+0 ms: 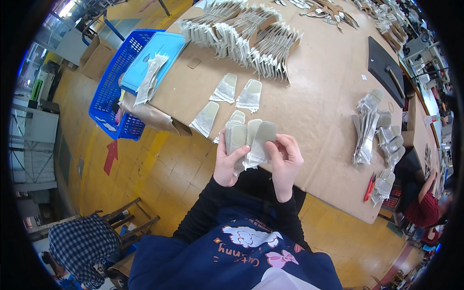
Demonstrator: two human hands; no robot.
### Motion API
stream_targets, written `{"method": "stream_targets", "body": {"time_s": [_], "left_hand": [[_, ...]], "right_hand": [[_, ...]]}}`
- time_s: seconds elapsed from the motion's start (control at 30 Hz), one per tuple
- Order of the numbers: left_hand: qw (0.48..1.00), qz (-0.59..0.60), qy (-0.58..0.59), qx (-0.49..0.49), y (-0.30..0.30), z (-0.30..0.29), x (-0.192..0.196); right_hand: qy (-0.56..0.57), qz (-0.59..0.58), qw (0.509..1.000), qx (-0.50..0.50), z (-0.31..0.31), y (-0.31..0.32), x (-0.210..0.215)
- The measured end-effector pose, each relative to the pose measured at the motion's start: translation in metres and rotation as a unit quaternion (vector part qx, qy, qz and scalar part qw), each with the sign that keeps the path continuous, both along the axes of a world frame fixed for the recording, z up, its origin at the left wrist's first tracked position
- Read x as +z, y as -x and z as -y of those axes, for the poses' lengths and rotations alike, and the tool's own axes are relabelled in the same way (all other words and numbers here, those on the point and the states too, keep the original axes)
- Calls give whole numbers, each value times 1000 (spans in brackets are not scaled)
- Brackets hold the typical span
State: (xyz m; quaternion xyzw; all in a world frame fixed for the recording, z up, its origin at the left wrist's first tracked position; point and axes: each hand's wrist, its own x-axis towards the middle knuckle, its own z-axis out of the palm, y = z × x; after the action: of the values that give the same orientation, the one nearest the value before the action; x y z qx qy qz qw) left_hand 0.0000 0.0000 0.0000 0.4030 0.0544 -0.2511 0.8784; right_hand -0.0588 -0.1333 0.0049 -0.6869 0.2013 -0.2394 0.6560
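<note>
My left hand (228, 162) is closed round a small stack of pale, rounded fabric pieces (236, 137), its thumb across their front. Between the thumb and fingers of my right hand (286, 162) is one similar greyish-green piece (264, 140), overlapping the others at the right of the fan. Their frayed white lower ends hang below my fingers. Just beyond my hands, loose pieces of the same shape lie on the table: one piece (205, 118) at the left, another piece (224, 88) farther off, and a third piece (249, 95) beside it. More pieces are partly hidden behind my left hand.
Long rows of stacked pieces (241, 36) fill the table's far side. At left are a blue basket (104, 99) and a blue box (145, 63). On the right lie bundled pieces (367, 130), red-handled pliers (369, 187) and a hammer (395, 81) on a black board. Other people work nearby.
</note>
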Motion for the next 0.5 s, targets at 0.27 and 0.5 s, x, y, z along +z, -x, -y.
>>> {"method": "stream_targets", "body": {"time_s": [0.27,0.5], "left_hand": [[999,30,-20,35,-1,-2,-1],[997,50,-53,16,4,1,-2]], "right_hand": [[-311,77,947,-23,27,7,22],[-144,-92,974,150,4,-5,17]]}}
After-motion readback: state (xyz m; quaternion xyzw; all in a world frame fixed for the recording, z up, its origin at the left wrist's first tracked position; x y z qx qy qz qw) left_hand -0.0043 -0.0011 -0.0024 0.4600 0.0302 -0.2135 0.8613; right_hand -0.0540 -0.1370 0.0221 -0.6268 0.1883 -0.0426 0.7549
